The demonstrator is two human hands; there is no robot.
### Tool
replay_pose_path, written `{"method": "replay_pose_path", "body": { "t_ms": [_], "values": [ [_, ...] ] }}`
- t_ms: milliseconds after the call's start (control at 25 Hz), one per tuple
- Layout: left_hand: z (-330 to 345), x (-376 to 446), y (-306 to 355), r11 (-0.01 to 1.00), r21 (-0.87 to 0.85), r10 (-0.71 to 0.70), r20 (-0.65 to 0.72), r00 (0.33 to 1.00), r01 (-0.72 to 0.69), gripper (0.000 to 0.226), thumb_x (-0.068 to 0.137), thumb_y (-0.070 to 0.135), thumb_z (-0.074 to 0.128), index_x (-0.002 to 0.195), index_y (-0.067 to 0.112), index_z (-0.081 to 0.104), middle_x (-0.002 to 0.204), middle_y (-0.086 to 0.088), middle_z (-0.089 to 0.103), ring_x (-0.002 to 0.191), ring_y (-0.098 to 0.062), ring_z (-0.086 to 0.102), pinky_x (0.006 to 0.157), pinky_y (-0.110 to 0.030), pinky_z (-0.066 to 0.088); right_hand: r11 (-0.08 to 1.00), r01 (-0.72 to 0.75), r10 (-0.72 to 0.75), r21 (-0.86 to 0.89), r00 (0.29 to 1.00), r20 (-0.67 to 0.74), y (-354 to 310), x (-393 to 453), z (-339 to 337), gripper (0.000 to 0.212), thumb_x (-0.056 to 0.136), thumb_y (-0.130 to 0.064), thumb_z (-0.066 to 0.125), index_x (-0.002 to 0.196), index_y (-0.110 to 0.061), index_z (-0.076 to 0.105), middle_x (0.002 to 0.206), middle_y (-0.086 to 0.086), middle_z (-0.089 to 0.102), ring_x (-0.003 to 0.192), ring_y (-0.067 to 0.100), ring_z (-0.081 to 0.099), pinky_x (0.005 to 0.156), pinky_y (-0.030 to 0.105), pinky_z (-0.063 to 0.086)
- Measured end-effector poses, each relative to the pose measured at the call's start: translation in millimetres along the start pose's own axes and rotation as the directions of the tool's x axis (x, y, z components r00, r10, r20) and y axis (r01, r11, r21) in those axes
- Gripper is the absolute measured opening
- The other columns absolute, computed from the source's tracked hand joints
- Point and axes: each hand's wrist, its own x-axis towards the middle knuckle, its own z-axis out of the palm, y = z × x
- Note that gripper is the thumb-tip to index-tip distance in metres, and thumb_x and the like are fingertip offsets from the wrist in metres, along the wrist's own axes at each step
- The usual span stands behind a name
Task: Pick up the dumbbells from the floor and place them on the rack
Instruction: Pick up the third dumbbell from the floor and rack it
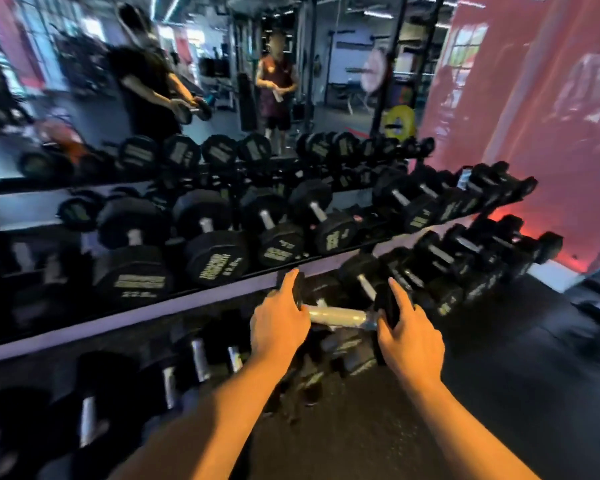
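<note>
I hold a small black dumbbell by its two ends, its silver handle [338,317] lying crosswise between my hands. My left hand [279,325] grips the left head, my right hand [409,336] grips the right head. The dumbbell hovers in front of the lower tier of the rack [118,322], just under its grey front rail. Several black dumbbells fill the rack's upper tier [215,251] and lower tier [437,258]. The view is blurred.
A wall mirror [222,81] behind the rack reflects a person in black holding the dumbbell and another person in red standing behind. A red wall [534,116] is at right. Dark rubber floor [499,358] lies below and to the right.
</note>
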Motion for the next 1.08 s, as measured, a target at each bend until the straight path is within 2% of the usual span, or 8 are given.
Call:
{"method": "replay_pose_path", "body": {
  "t_ms": [80,240,400,560,680,880,960,1080],
  "values": [
    [-53.5,22.2,-46.9,0.999,0.002,-0.043,-0.094,0.995,0.043,0.072,0.094,0.030,0.061,0.155,0.042,0.026,0.098,-0.005,0.070,0.074,-0.026,0.065,0.054,-0.036,0.047,0.994,0.083,-0.084,0.065,0.996,0.012,-73.0,10.1,24.5,0.071,0.091,-0.043,0.062,0.154,-0.040,0.029,0.103,0.011,0.064,0.085,0.037,0.068,0.064,0.041,0.051],
    [-151.7,47.0,-134.3,0.987,0.029,-0.141,-0.308,0.941,0.158,0.071,0.090,0.030,0.064,0.153,0.040,0.032,0.106,-0.008,0.070,0.089,-0.031,0.068,0.071,-0.043,0.057,0.954,0.268,-0.277,0.135,0.960,0.046,-210.6,25.2,65.5,0.072,0.092,-0.042,0.060,0.155,-0.040,0.026,0.107,0.015,0.065,0.090,0.040,0.067,0.070,0.045,0.052],
    [-239.5,59.6,-225.9,0.950,-0.021,-0.288,-0.450,0.845,0.312,0.069,0.090,0.034,0.064,0.149,0.044,0.032,0.101,-0.004,0.069,0.083,-0.029,0.067,0.068,-0.042,0.059,0.857,0.464,-0.483,0.226,0.875,0.036,-347.5,23.9,107.5,0.068,0.094,-0.042,0.058,0.155,-0.037,0.030,0.112,0.017,0.066,0.091,0.039,0.068,0.070,0.044,0.053],
    [-310.7,68.2,-303.6,0.911,-0.030,-0.342,-0.611,0.714,0.411,0.064,0.090,0.032,0.066,0.147,0.040,0.039,0.106,-0.007,0.071,0.100,-0.033,0.066,0.073,-0.039,0.049,0.734,0.602,-0.630,0.314,0.776,-0.017,-466.4,17.2,154.2,0.065,0.094,-0.042,0.058,0.154,-0.036,0.034,0.107,0.018,0.067,0.085,0.039,0.068,0.069,0.044,0.053],
    [-362.1,82.6,-369.5,0.875,-0.048,-0.380,-0.684,0.623,0.481,0.064,0.087,0.029,0.064,0.146,0.038,0.040,0.104,-0.007,0.070,0.094,-0.033,0.067,0.069,-0.035,0.041,0.641,0.656,-0.708,0.399,0.705,-0.023,-560.2,9.8,199.5,0.064,0.094,-0.042,0.057,0.153,-0.038,0.033,0.108,0.018,0.067,0.090,0.040,0.067,0.070,0.045,0.054],
    [-426.9,108.8,-461.3,0.809,-0.150,-0.447,-0.785,0.429,0.568,0.065,0.086,0.025,0.061,0.147,0.039,0.040,0.106,-0.007,0.070,0.092,-0.033,0.067,0.067,-0.034,0.037,0.503,0.703,-0.807,0.503,0.590,-0.017,-706.7,2.8,267.4,0.064,0.095,-0.041,0.055,0.154,-0.041,0.031,0.110,0.016,0.065,0.094,0.040,0.065,0.079,0.046,0.054],
    [-451.0,120.0,-496.4,0.780,-0.206,-0.473,-0.812,0.342,0.591,0.065,0.087,0.026,0.062,0.145,0.041,0.039,0.104,-0.008,0.071,0.089,-0.034,0.067,0.065,-0.034,0.035,0.436,0.734,-0.855,0.520,0.518,-0.015,-762.3,-1.0,289.9,0.062,0.095,-0.041,0.054,0.153,-0.040,0.032,0.113,0.016,0.065,0.096,0.041,0.065,0.080,0.047,0.054],
    [-480.9,130.7,-542.3,0.725,-0.296,-0.511,-0.837,0.197,0.621,0.065,0.084,0.026,0.064,0.143,0.041,0.042,0.105,-0.007,0.072,0.090,-0.033,0.068,0.066,-0.034,0.036,0.294,0.815,-0.912,0.500,0.396,-0.110,-836.3,-10.2,318.6,0.062,0.093,-0.038,0.059,0.151,-0.035,0.039,0.104,0.021,0.068,0.087,0.042,0.068,0.071,0.046,0.055]
  ]
}}
